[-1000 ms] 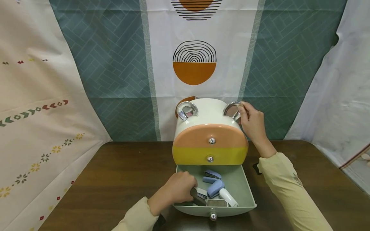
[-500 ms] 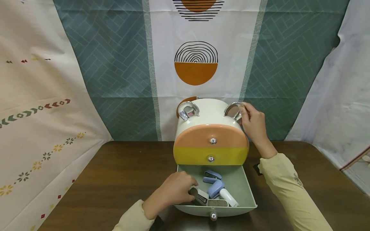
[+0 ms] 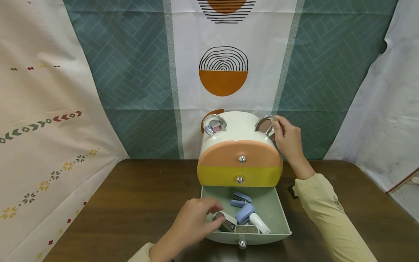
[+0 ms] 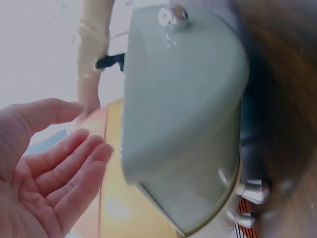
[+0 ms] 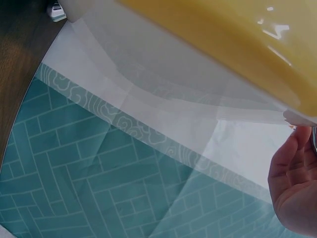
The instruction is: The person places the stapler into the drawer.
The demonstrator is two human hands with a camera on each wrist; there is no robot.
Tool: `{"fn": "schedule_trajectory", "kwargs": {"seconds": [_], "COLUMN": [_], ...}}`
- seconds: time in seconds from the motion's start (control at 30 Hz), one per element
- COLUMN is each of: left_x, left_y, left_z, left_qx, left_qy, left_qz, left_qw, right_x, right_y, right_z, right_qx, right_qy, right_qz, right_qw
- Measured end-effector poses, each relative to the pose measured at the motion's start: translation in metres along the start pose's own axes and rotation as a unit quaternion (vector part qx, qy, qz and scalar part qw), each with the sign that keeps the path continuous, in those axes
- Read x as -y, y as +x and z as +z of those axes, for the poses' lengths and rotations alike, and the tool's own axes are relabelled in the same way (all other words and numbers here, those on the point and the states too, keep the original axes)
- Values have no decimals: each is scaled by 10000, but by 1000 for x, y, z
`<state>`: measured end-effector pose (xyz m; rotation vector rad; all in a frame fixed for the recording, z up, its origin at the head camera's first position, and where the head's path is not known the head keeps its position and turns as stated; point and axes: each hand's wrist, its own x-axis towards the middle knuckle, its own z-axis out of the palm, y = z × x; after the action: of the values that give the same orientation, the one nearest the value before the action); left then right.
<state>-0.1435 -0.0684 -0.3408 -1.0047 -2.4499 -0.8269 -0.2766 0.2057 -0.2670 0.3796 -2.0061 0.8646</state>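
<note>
A small cabinet (image 3: 240, 127) with a white body and ring-shaped chrome ears stands on the table. Its lowest, pale green drawer (image 3: 278, 218) is pulled out. Inside lie a blue stapler (image 3: 241, 199), a second blue piece (image 3: 244, 213), a white rounded piece (image 3: 259, 222), a dark stapler (image 3: 227, 225) and a grey-topped block (image 3: 247, 229). My left hand (image 3: 193, 222) hovers at the drawer's left side, fingers loosely bent; in the left wrist view its palm (image 4: 39, 183) holds nothing. My right hand (image 3: 288, 140) grips the right chrome ear (image 3: 266, 125) between thumb and fingers.
Above the drawer, a yellow drawer (image 3: 222, 176) and an orange drawer (image 3: 222, 154) are closed, each with a chrome knob. The dark wooden table (image 3: 140, 203) extends to both sides. A patterned cloth (image 3: 137, 72) hangs behind, with light cloths at the sides.
My left hand has let go of the dark stapler, which now lies in the drawer, and has drawn back with its fingers spread. The right hand stays on the chrome ear.
</note>
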Motion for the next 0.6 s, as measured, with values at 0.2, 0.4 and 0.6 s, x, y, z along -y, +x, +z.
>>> {"fn": "schedule_trajectory", "kwargs": {"seconds": [0.2, 0.4, 0.6], "left_x": [-19, -29, -34], "left_y": [-11, -19, -23], "left_z": [1, 13, 32], "left_qx": [-187, 459, 1179], "left_qy": [-518, -172, 614], "left_qz": [80, -5, -254], "left_qw": [9985, 9988, 9908], "right_x": [0, 0, 0], "right_y": [0, 0, 0], "right_z": [0, 0, 0], "right_qx": [-29, -29, -15], "right_qy": [9, -4, -34], "right_qz": [-28, -54, -26], "right_qw": [10000, 10000, 10000]}}
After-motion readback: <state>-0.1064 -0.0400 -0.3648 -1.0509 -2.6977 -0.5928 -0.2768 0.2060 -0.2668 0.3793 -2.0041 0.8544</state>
